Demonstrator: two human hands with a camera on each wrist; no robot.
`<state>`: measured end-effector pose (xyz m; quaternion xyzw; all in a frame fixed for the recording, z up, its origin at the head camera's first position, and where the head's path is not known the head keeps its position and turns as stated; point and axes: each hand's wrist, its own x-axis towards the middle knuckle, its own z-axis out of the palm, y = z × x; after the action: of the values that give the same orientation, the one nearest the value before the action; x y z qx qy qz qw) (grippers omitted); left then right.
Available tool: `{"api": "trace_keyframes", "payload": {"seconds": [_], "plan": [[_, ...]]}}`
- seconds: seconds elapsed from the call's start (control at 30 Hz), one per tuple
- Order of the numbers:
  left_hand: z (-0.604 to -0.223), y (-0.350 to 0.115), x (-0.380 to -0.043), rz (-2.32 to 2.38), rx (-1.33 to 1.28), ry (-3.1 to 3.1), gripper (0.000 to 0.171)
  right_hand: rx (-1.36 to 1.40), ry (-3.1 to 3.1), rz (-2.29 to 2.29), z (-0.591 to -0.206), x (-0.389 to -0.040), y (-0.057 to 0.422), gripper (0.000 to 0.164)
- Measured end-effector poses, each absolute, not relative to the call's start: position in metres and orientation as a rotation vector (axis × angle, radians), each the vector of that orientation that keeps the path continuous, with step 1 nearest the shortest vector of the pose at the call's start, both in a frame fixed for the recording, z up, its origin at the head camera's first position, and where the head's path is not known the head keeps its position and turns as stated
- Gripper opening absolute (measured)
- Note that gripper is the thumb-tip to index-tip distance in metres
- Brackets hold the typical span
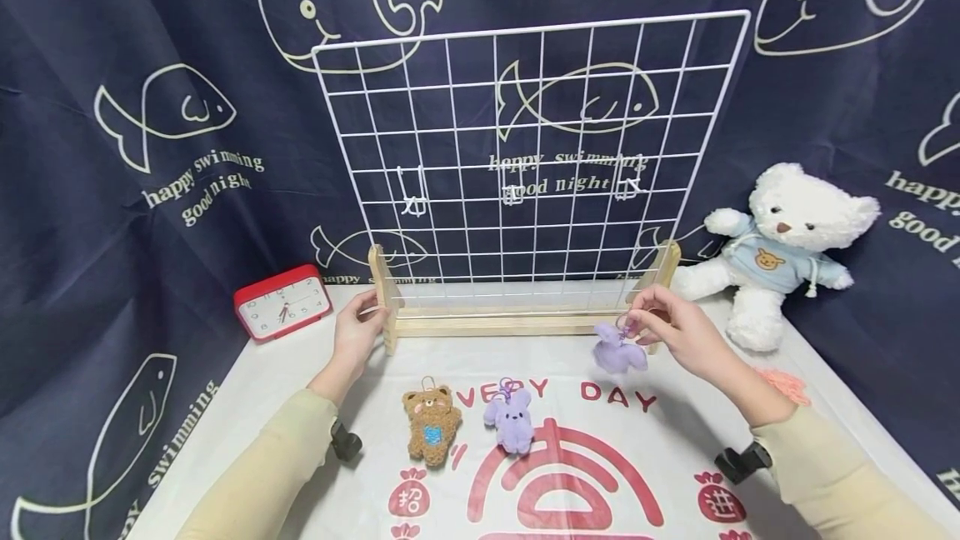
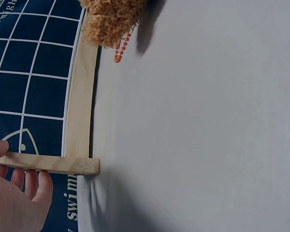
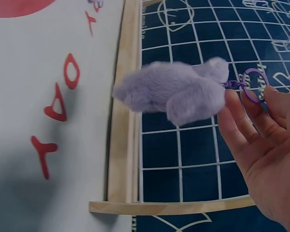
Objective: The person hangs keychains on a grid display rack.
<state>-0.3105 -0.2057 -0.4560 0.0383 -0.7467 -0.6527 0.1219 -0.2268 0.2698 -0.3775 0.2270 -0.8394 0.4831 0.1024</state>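
Note:
In the head view, my right hand pinches the ring of a purple plush keychain in front of the stand's right end. The right wrist view shows the purple ring between thumb and fingers, with the fluffy plush dangling from it. My left hand grips the left wooden upright of a white wire grid rack, thumb on one side and fingers on the other. A brown bear keychain and another purple plush keychain lie on the table before the rack.
Several white hooks hang in a row on the grid. A red clock stands at the left. On the right sit a white teddy bear in a blue top and a pinkish-orange thing partly behind my right arm.

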Motion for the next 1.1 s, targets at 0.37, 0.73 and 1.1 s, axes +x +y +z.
{"api": "trace_keyframes", "payload": {"seconds": [0.37,0.73,1.1], "plan": [[-0.456,-0.208,-0.313,-1.929,0.111,-2.174,0.048,0.656,-2.403,1.359,-0.355,-0.231,0.272,0.006],[-0.442,-0.202,-0.3,-1.941,0.087,-2.177,0.047,0.567,-2.392,0.994,-0.343,-0.233,0.276,0.009],[-0.455,-0.205,-0.308,-1.925,0.113,-2.173,0.046,0.536,-2.385,0.955,-0.339,-0.236,0.278,0.005]]}}
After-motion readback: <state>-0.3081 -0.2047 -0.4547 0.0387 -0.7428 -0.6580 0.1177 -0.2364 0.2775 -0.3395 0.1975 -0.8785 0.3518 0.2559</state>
